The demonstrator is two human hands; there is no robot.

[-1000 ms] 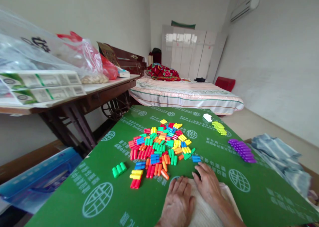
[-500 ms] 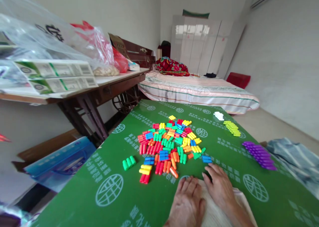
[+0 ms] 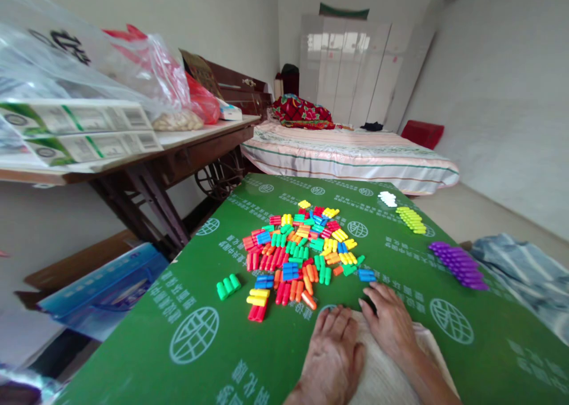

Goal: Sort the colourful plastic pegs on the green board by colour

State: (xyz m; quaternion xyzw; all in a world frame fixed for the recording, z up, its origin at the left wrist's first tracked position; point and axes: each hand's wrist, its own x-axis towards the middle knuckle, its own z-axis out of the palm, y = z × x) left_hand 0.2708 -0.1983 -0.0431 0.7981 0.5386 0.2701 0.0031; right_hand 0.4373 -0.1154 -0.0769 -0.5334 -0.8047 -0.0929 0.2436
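Note:
My left hand (image 3: 331, 348) lies flat, palm down, at the near edge of the cream cloth (image 3: 367, 351), its fingers stretched toward the toy pieces. My right hand (image 3: 391, 319) rests palm down, partly over the cloth, with its fingers spread. Just beyond its fingertips sits a small blue toy piece (image 3: 367, 275). Neither hand holds anything. Ahead of them is a loose pile of joined, bullet-shaped plastic pieces (image 3: 297, 251) in red, green, yellow, orange and blue. A green piece (image 3: 228, 287) lies apart on the left.
On the right of the green table (image 3: 249, 351) are grouped purple pieces (image 3: 460, 265), lime pieces (image 3: 411, 220) and white pieces (image 3: 387, 199). A side table (image 3: 178, 147) with bags and boxes stands left. Beyond is a bed (image 3: 351, 150); striped fabric (image 3: 524, 274) lies right.
The view has shifted slightly, so the scene sits a little higher and further left. Both hands stay resting in nearly the same place; the toy pieces look unmoved.

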